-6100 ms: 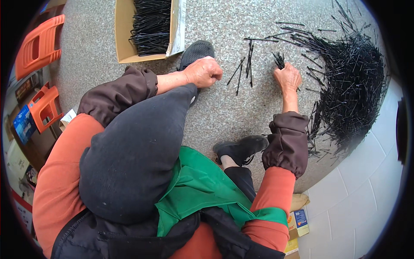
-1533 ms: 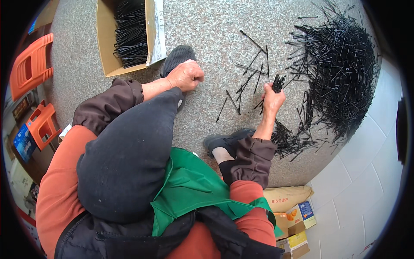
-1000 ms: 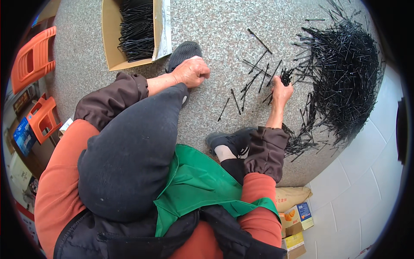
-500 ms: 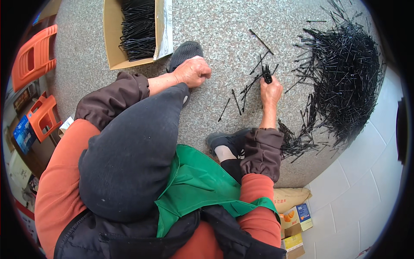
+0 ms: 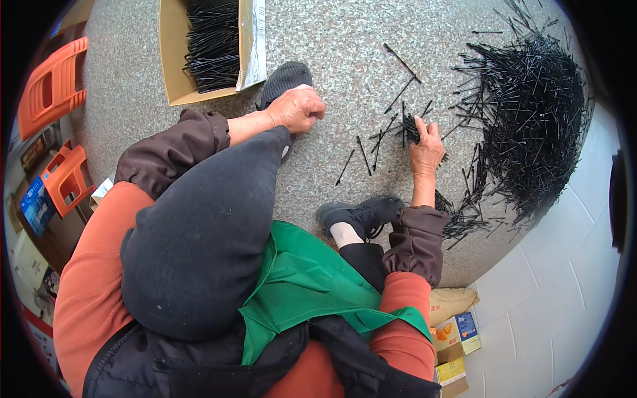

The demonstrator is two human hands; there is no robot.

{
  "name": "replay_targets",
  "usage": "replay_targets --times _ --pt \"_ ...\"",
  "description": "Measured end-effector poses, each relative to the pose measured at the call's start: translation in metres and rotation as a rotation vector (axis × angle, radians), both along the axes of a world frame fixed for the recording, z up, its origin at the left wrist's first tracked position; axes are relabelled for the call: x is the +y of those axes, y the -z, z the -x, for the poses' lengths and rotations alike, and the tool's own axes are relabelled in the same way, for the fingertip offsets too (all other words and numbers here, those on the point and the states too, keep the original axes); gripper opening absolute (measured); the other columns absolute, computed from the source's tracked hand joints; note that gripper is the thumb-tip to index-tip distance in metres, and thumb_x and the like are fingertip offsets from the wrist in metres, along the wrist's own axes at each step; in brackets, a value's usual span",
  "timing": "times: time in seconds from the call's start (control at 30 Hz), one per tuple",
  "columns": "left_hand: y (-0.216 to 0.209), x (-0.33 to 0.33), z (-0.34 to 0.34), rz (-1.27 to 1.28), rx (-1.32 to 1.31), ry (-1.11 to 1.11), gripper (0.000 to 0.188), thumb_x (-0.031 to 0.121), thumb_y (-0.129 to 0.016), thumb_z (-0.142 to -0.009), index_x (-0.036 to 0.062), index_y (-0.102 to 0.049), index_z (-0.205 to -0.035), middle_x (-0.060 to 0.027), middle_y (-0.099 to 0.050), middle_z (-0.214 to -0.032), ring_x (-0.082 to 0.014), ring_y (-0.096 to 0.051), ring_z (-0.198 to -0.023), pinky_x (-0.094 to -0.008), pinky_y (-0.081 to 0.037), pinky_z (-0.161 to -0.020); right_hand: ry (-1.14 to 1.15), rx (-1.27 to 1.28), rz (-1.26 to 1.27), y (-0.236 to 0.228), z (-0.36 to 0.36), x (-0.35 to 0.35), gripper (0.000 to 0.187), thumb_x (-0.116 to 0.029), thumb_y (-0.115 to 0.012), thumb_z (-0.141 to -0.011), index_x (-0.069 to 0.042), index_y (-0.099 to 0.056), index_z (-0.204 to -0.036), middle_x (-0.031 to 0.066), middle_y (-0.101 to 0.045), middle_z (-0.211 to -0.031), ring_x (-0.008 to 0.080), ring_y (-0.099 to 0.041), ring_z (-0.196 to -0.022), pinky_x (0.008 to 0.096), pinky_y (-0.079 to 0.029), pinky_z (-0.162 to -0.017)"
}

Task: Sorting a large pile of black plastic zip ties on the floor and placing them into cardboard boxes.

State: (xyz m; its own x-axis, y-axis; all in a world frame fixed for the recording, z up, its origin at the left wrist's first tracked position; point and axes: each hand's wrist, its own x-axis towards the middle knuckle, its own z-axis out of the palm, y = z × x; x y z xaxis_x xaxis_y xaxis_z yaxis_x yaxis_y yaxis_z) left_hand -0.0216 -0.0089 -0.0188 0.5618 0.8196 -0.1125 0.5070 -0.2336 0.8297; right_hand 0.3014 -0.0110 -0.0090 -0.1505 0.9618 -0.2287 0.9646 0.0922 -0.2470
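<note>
My right hand (image 5: 426, 149) is low over the floor, its fingers stretched out at a small cluster of thin black plastic sticks (image 5: 409, 131). Some stick ends show past the hand's right side; the palm is hidden. Several loose sticks (image 5: 364, 156) lie to its left. Farther right spreads a large tangled heap of the same sticks (image 5: 531, 123). Curled into a fist, my left hand (image 5: 297, 109) rests in front of my knee, above my shoe (image 5: 286, 78). Whatever its fingers hold, if anything, is hidden.
An open cardboard box (image 5: 174, 79) of lined-up black sticks (image 5: 213, 50) stands at the far left. Orange plastic stools (image 5: 56, 89) are at the left edge. A white tiled wall (image 5: 537, 292) bounds the right, with small cartons (image 5: 458, 335) beside it. The speckled floor (image 5: 332, 33) lies between.
The upright bundle in my right hand now lies spread on the floor. That hand has shifted slightly right and nearer, its fingers loosened. My left hand has stayed put.
</note>
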Motion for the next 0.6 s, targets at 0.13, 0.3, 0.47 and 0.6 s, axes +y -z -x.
replay_targets --times 0.13,0.3,0.47,0.6 --pt "-0.006 0.002 -0.002 0.022 0.012 -0.011 0.011 -0.002 -0.059 -0.059 0.0077 -0.057 -0.064 -0.0041 -0.055 -0.064 -0.0241 -0.055 -0.070 -0.0348 -0.044 -0.070 -0.040 -0.001 -0.127 0.014 -0.016 -0.012 0.030 0.001 -0.061 -0.059 -0.007 -0.055 -0.087 0.0095 -0.047 -0.082 0.0298 -0.053 -0.077 0.0387 -0.046 -0.063" --pt "-0.002 0.001 0.000 0.015 0.007 -0.007 0.011 -0.002 -0.059 -0.059 0.0076 -0.057 -0.064 -0.0044 -0.055 -0.064 -0.0242 -0.055 -0.071 -0.0350 -0.044 -0.070 0.047 0.011 -0.150 0.013 -0.024 -0.020 0.023 -0.007 -0.066 -0.063 -0.005 -0.053 -0.082 0.0121 -0.055 -0.086 0.0354 -0.055 -0.078 0.0428 -0.045 -0.066" --pt "0.000 0.002 -0.001 0.013 -0.002 0.021 0.011 -0.002 -0.059 -0.059 0.0077 -0.057 -0.064 -0.0046 -0.055 -0.064 -0.0240 -0.055 -0.071 -0.0350 -0.044 -0.071 0.542 0.269 -0.046 0.018 0.007 -0.021 0.024 -0.021 -0.068 -0.070 -0.004 -0.055 -0.081 0.0160 -0.061 -0.068 0.0377 -0.059 -0.066 0.0444 -0.044 -0.059" --pt "0.000 0.000 -0.001 0.016 0.007 -0.001 0.011 -0.002 -0.059 -0.059 0.0081 -0.057 -0.064 -0.0043 -0.055 -0.063 -0.0238 -0.055 -0.071 -0.0348 -0.044 -0.072 0.548 0.276 0.067 0.015 0.045 -0.013 0.033 -0.032 -0.071 -0.072 -0.003 -0.059 -0.082 0.0156 -0.060 -0.068 0.0312 -0.058 -0.061 0.0394 -0.044 -0.059"
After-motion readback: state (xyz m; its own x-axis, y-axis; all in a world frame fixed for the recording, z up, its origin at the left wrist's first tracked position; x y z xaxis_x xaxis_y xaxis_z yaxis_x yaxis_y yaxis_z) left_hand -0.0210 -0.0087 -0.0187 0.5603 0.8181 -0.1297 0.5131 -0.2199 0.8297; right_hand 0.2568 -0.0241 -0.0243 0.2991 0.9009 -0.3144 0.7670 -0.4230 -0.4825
